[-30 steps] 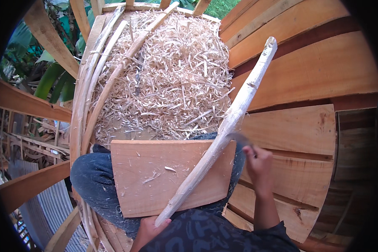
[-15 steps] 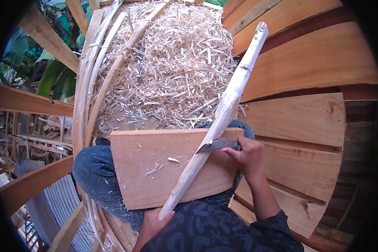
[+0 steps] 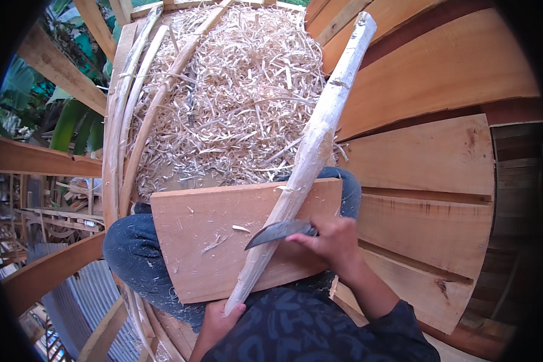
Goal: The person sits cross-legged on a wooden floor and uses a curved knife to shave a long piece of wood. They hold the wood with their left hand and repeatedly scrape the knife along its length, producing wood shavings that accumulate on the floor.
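Note:
A long, pale, peeled wooden pole slants from my waist up to the far right, lying across a flat wooden board on my lap. My left hand is closed round the pole's near end. In my right hand is a knife with a dark, broad blade, gripped by its handle. Its blade crosses over the lower part of the pole and points left. A few small shavings rest on the board.
A deep heap of wood shavings covers the floor ahead. Several long sticks lie along its left side. Plank walls stand close on the right. At the left are wooden rails with corrugated metal sheet below.
My right hand has drawn the knife down the pole toward me, and its blade tip now points lower. The view has shifted slightly. My left hand keeps its grip.

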Action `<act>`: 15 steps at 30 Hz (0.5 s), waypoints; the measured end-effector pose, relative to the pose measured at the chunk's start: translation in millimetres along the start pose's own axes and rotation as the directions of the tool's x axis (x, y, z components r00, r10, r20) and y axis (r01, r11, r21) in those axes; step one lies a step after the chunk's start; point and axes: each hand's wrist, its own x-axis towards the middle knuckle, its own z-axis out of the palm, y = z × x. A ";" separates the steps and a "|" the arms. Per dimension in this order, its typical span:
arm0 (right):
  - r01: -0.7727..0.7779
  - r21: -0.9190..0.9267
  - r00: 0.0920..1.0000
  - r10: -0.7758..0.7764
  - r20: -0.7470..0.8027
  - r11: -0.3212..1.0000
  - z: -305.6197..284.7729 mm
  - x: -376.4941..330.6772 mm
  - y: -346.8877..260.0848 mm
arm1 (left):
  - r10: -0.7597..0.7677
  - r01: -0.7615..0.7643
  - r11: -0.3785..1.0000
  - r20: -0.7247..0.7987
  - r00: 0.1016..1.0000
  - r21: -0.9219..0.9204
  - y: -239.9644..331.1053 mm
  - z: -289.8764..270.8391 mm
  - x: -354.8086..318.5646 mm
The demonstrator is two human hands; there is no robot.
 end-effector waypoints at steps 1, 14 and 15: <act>-0.007 -0.040 1.000 0.008 0.018 0.999 1.0 3.3 2.5 | 0.012 -0.012 1.000 -0.005 1.000 0.003 -2.0 3.3 1.5; -0.559 0.115 0.783 0.568 -0.252 0.821 -54.5 49.0 93.7 | -0.016 0.016 0.996 0.008 1.000 -0.084 -16.4 -1.6 0.6; -0.510 0.158 0.811 0.534 -0.240 0.846 -56.4 36.0 84.7 | -0.030 0.031 0.994 0.014 0.999 -0.102 -19.4 -1.5 0.8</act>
